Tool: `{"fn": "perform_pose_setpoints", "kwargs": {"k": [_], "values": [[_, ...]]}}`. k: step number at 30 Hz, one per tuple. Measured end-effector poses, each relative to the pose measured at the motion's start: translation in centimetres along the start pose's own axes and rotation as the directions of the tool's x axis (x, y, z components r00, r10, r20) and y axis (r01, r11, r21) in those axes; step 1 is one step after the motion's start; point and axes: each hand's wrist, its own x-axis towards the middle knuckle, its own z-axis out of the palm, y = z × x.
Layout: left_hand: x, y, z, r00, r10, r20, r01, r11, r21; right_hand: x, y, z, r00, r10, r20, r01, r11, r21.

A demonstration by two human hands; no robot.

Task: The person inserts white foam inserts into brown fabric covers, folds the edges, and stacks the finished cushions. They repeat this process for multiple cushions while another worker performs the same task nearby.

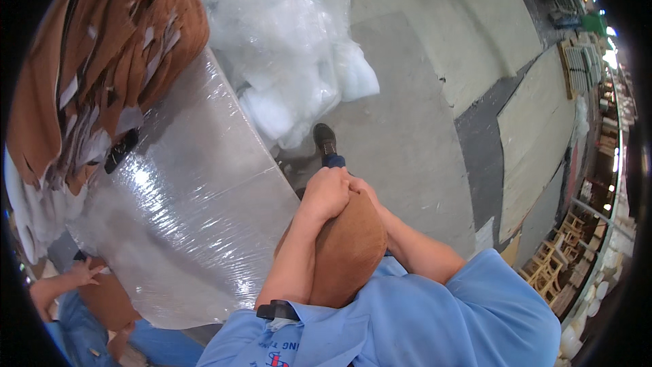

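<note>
A rounded brown fabric cushion (354, 251) is held against my body, between my forearms. My left hand (326, 194) is closed on its far edge, knuckles up. Right beside it, my right hand (362, 189) is closed on the same edge, its fingers partly hidden behind the left hand and the fabric. To the left stands a grey table top (197, 163) covered in shiny clear film. A tall heap of brown fabric pieces (129, 34) with pale backing lies on its far left part.
Beyond the table, white fibre stuffing (285, 41) sits in clear plastic. Large flat sheets (475, 34) cover the floor at right. Wooden frames (560, 251) are stacked along the far right. At lower left, a co-worker's hand (83, 273) is near another brown piece (109, 302).
</note>
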Motion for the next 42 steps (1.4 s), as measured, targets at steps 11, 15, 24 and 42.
{"fn": "perform_pose_setpoints", "kwargs": {"k": [11, 15, 24, 42], "values": [[-0.9, 1.5, -1.1, 0.981, -0.170, -0.089, 0.169, 0.986, -0.015, 3.3, 0.4, -1.6, 0.993, -0.090, 0.070, 0.114, 0.733, -0.671], [-0.4, 2.0, -0.3, 0.991, -0.121, -0.052, 0.123, 0.992, 0.039, 4.8, 1.6, -4.0, 0.995, -0.066, 0.074, 0.092, 0.890, -0.446], [-1.6, 0.2, -1.1, 0.981, -0.196, 0.000, 0.196, 0.980, 0.036, 8.4, 2.7, -2.4, 1.000, 0.027, -0.013, -0.030, 0.812, -0.583], [-3.0, 2.8, -1.5, 0.973, -0.226, -0.041, 0.228, 0.934, 0.275, 5.3, 3.8, -1.3, 0.999, 0.025, -0.035, -0.038, 0.897, -0.439]]}}
